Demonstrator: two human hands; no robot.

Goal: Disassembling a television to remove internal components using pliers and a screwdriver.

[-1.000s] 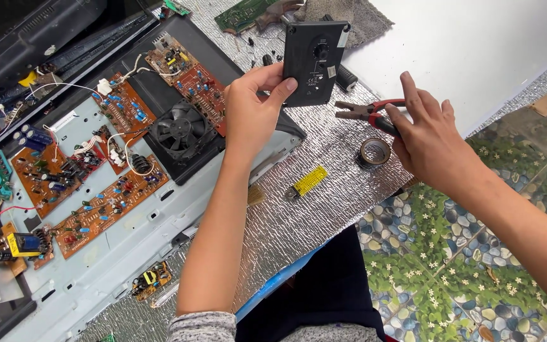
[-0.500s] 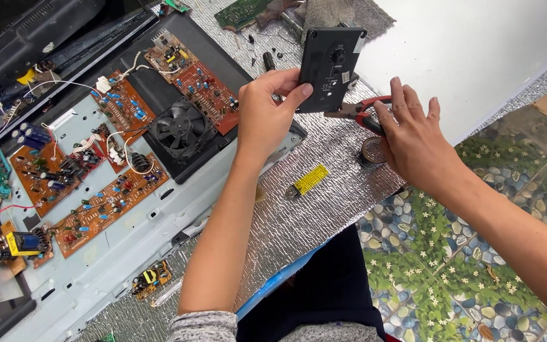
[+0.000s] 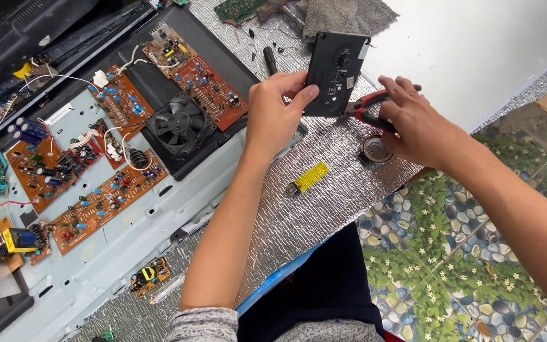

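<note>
Black plastic, a flat rectangular panel (image 3: 337,73), is gripped at its left edge by the left hand (image 3: 278,114), thumb on the face and fingers curled behind, so the back of the panel is hidden. It is held tilted just above the silver foil-covered table (image 3: 324,209). The right hand (image 3: 416,123) is closed around red-handled pliers (image 3: 370,109); their tips lie by the panel's lower right corner, and whether they touch it is hard to make out. The palm covers most of the handles. Just below that hand a roll of black tape (image 3: 375,151) lies on the foil, partly hidden by the fingers. Nearer the person, a small yellow tool (image 3: 308,178) lies alone on the foil.

To the left, an opened grey metal chassis (image 3: 159,209) holds several brown circuit boards (image 3: 99,199), loose white and red wires, and a black cooling fan (image 3: 180,124). Its left end is cut off by the frame. Beyond the panel lie a green circuit board (image 3: 238,9) and a grey cloth (image 3: 343,16), both cropped at the top, beside a white sheet (image 3: 476,50).
</note>
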